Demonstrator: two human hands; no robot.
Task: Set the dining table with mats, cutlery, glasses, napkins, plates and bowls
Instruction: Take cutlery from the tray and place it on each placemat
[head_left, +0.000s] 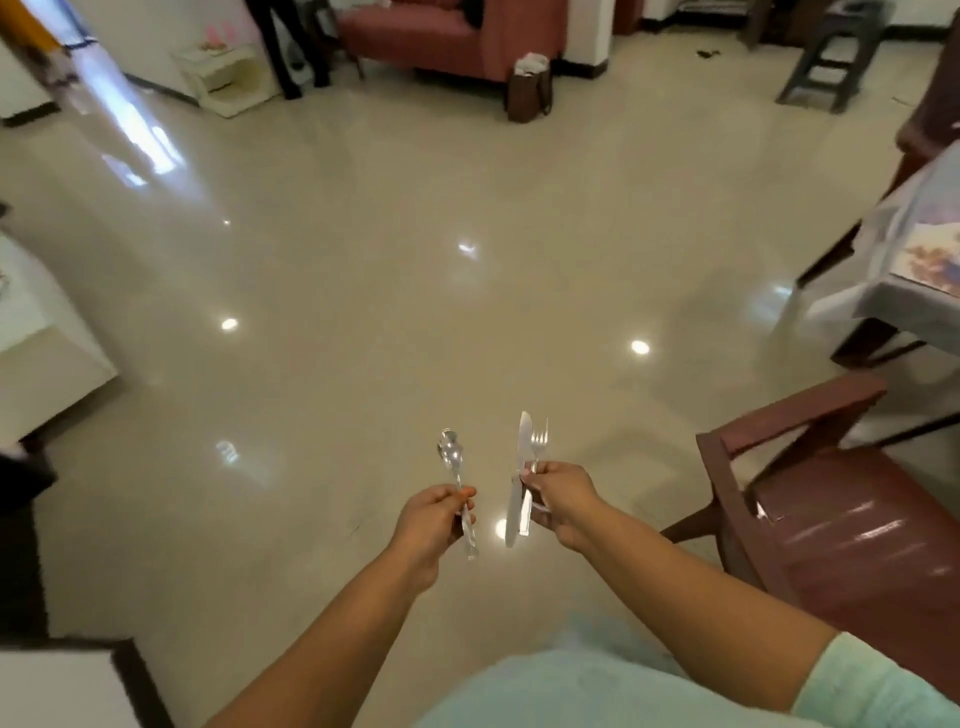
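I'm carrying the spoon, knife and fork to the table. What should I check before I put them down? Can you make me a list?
1. Spoon held firmly in the left hand: ok, fingers curl round its handle.
2. Knife and fork held together in the right hand: ok, both point up and away from you.
3. Floor ahead free to walk on: ok, nothing lies in your path.
4. Chair on your right out of the way: cannot tell, it stands close beside your arm.
5. Table within reach: not ok, it is off to the right.
6. Mat laid at that place: ok, one lies at the table's edge.
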